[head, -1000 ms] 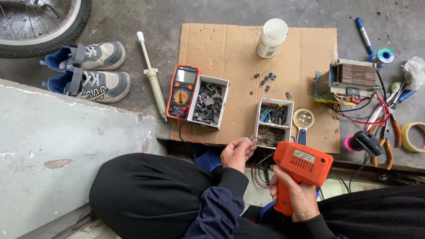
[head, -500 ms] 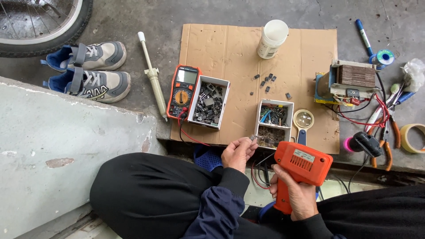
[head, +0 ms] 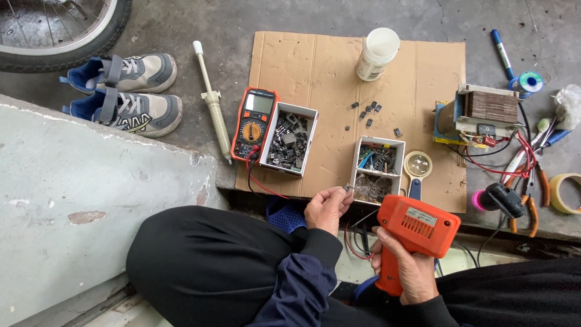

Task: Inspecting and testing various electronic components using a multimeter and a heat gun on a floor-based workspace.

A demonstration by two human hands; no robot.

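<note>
while the right hand (head: 404, 266) wraps its fingers around the grip of an orange soldering gun (head: 416, 233), the left hand (head: 327, 209) pinches a tiny metal component (head: 348, 188) between thumb and fingertips, just off the gun's tip, near the small white parts box (head: 376, 169) on the cardboard sheet (head: 333, 72).

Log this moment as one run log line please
left hand: pinches small component | right hand: grips orange soldering gun | nearby: parts box, multimeter, cardboard sheet
</note>
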